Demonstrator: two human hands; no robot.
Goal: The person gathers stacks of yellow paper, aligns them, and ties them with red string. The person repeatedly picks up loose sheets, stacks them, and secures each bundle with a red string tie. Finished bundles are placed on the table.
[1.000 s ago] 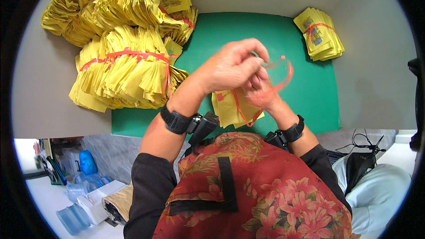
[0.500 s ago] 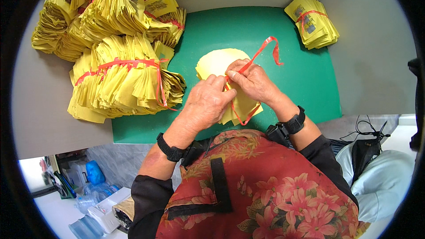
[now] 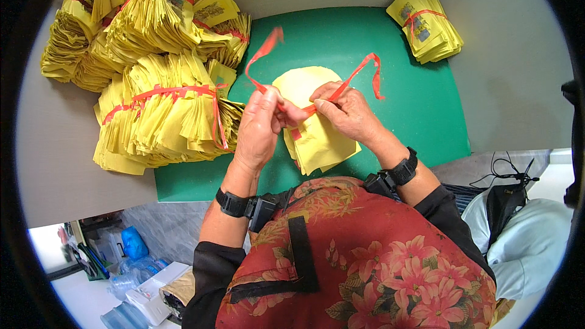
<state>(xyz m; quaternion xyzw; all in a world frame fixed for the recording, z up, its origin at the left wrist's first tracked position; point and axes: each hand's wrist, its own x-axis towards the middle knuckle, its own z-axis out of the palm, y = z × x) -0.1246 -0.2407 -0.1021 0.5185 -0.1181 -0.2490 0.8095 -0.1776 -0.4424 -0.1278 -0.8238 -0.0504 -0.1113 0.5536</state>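
Observation:
A red plastic ribbon crosses the middle of a stack of yellow paper sheets in front of me. My left hand is closed on one part of the ribbon at the stack's left side, and that loose end curls up past my fingers, smeared by motion. At the upper right of the stack, my right hand pinches the other part, whose tail bends up and to the right. Between my hands the ribbon runs short and taut; whether it is knotted there I cannot tell. The stack lies on a green mat.
Large yellow paper bundles tied with red ribbon are heaped at the left, close to my left hand. A smaller tied bundle sits at the far right corner. Grey panels wall the mat. Plastic bottles stand below left.
My left hand has moved up and slightly left, pulling its ribbon end off the near part of the stack. That end now rises to the upper left. My right hand has barely moved.

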